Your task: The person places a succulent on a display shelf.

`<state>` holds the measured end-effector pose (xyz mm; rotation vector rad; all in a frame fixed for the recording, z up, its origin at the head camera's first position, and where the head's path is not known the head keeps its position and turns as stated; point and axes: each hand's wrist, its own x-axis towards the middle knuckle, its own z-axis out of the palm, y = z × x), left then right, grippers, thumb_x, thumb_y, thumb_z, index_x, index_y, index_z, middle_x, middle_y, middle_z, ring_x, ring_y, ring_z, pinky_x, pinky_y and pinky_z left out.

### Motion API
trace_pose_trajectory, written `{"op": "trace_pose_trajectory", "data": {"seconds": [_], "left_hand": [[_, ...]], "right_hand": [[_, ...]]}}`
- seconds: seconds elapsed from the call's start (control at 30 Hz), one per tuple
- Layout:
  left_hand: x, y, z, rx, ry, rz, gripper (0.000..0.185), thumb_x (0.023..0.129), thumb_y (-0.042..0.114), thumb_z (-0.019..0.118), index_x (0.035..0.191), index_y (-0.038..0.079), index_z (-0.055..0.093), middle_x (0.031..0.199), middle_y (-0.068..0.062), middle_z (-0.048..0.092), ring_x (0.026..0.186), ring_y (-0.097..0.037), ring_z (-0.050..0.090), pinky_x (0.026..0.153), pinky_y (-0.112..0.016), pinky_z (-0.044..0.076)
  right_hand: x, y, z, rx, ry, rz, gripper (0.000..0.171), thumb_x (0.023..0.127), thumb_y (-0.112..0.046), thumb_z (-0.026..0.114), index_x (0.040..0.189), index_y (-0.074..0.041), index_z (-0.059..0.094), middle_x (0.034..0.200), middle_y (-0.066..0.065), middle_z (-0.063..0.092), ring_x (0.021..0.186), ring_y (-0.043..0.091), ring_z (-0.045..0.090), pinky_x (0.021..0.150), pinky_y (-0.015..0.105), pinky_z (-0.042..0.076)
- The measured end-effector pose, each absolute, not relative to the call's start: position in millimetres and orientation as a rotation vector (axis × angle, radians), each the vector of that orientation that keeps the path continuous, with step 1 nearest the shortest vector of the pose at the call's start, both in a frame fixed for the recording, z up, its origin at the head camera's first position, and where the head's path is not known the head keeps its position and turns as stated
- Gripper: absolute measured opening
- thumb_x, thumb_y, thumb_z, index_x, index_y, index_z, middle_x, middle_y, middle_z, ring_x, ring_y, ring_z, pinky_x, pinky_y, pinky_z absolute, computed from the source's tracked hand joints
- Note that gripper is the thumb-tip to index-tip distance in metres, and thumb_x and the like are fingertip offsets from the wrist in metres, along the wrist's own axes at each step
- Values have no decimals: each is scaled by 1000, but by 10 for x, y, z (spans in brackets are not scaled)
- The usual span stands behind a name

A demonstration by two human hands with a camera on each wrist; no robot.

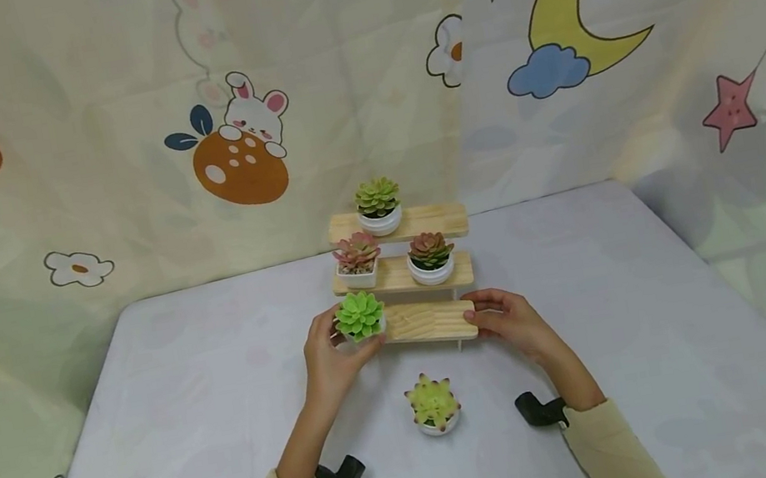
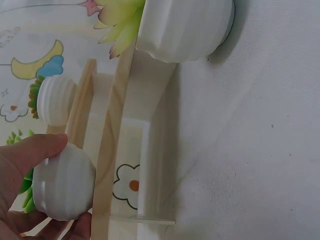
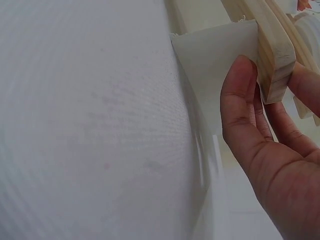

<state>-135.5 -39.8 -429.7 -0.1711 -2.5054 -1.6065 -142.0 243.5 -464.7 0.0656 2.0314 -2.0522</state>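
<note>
With thumb and fingers around its white pot, my left hand holds a bright green succulent at the left end of the lowest board of a three-step wooden plant stand. In the left wrist view, the white pot has its base right at the board. My right hand grips the right end of that same board; in the right wrist view, fingers are on both faces of the wooden end, beside the stand's white side panel. Nearer me stands a yellow-green succulent with dark red tips.
On the middle board are a pink succulent in a square pot and a reddish-green succulent in a round one. A green succulent sits on the top board. A printed cloth hangs behind the white-covered table.
</note>
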Motion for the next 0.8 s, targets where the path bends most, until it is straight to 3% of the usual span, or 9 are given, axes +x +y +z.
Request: {"op": "trace_pose_trajectory", "data": {"seconds": [0.8], "left_hand": [[-1439,-408,-4334,-184,-2547,-1605,70,72,15,87,131,-4,53,120,-20,54,100,-29,54,84,-45,52]], "right_hand": [[-1424,2438,-4643,30,2016,-2058,47,94,-6,63,132,14,45,109,11,59,87,8,64,75,26,56]]}}
